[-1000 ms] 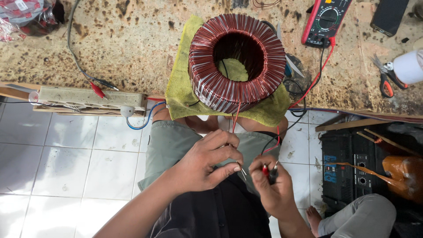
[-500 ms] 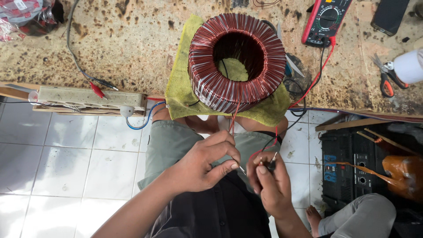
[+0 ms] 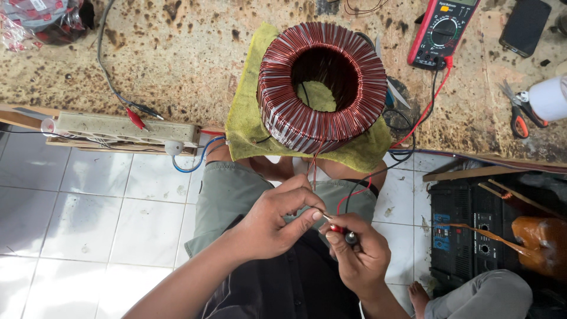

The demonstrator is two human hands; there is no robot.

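A large toroidal coil (image 3: pixel 322 85) wound with copper-red wire sits on a yellow-green cloth (image 3: pixel 248 118) at the workbench edge. Thin copper leads (image 3: pixel 313 171) hang from it down to my hands. My left hand (image 3: pixel 277 221) pinches the end of a lead between thumb and fingers. My right hand (image 3: pixel 357 254) grips red and black meter probes (image 3: pixel 342 231), their tips touching the lead right at my left fingertips. Red and black probe cables (image 3: pixel 407 133) run up to a red multimeter (image 3: pixel 443 29) on the bench.
A white power strip (image 3: pixel 127 127) lies along the bench edge at left, with a red clip nearby. Pliers (image 3: pixel 518 115), a white roll and a dark phone (image 3: pixel 524 26) lie at right. A black amplifier chassis (image 3: pixel 472 236) stands on the tiled floor; another person's knee (image 3: pixel 484 295) shows bottom right.
My right hand has moved left and up, bringing the probes against the lead that my left hand pinches. The coil and bench items have not moved.
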